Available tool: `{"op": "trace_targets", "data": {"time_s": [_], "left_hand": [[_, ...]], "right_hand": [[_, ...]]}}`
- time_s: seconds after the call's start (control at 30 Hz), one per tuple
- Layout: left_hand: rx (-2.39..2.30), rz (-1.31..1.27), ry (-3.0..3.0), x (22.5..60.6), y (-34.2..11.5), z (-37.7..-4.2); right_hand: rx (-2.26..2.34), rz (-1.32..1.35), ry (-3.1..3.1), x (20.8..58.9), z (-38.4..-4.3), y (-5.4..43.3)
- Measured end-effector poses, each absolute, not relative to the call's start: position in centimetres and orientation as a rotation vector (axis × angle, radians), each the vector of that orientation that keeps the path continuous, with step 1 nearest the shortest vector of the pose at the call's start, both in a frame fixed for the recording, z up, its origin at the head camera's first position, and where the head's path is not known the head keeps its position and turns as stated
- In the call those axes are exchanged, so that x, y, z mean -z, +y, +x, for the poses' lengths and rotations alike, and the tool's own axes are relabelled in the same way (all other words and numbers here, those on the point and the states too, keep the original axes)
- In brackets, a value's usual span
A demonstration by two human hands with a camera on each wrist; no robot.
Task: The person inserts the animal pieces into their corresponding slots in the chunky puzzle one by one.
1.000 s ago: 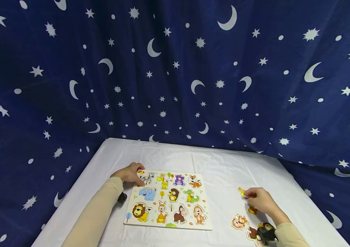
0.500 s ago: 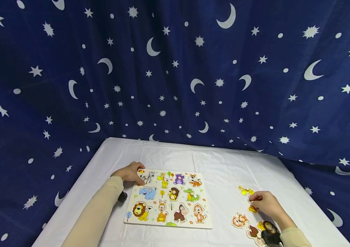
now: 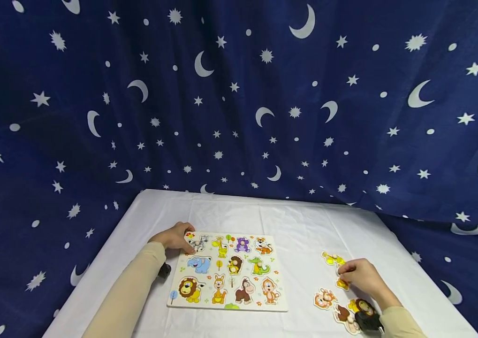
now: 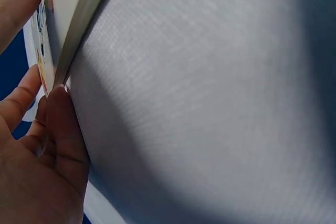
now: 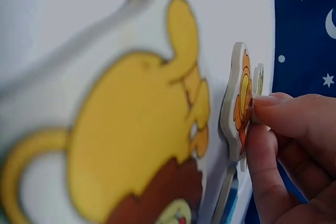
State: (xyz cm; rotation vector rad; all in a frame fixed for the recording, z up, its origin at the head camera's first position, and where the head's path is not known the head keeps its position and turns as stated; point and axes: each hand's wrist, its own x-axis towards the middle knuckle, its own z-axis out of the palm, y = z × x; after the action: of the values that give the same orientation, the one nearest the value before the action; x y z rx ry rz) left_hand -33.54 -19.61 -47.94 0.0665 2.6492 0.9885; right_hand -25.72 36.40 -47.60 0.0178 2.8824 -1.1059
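A white animal puzzle board (image 3: pixel 205 305) lies at the table's left middle. My left hand (image 3: pixel 175 238) grips its far left corner, thumb over the top face; in the left wrist view the fingertips (image 4: pixel 59 98) sit at the board's edge. To the right, my right hand (image 3: pixel 363 277) pinches an orange puzzle piece (image 3: pixel 342 284) between thumb and finger. The right wrist view shows this orange piece (image 5: pixel 239 103) edge-on, its knob hidden by the fingers. A yellow giraffe piece (image 3: pixel 330 257) lies just beyond that hand.
Nearer me on the right lie an orange monkey piece (image 3: pixel 324 299), a brown piece (image 3: pixel 342 314) and a lion piece (image 3: pixel 354 305), the last partly under the black wrist camera (image 3: pixel 367 321). A dark blue star-and-moon curtain (image 3: pixel 239 117) encloses the white table (image 3: pixel 239 211).
My right hand has moved off the giraffe piece, toward me, onto the orange piece. The giraffe piece now shows more fully. My left hand stays at the board's corner.
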Motion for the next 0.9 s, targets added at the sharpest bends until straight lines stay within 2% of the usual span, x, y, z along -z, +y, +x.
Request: {"op": "trace_targets", "data": {"time_s": [0.33,0.9], "left_hand": [[-1.001,0.075,2.653,47.6,-19.9,-33.5],[-0.984,0.071,2.656,48.0,-19.7,-33.5]], "right_hand": [[1.169,-0.013,2.863,46.5,-25.3,35.9],[1.327,-0.401,2.715,45.8,-24.8,30.9]]}}
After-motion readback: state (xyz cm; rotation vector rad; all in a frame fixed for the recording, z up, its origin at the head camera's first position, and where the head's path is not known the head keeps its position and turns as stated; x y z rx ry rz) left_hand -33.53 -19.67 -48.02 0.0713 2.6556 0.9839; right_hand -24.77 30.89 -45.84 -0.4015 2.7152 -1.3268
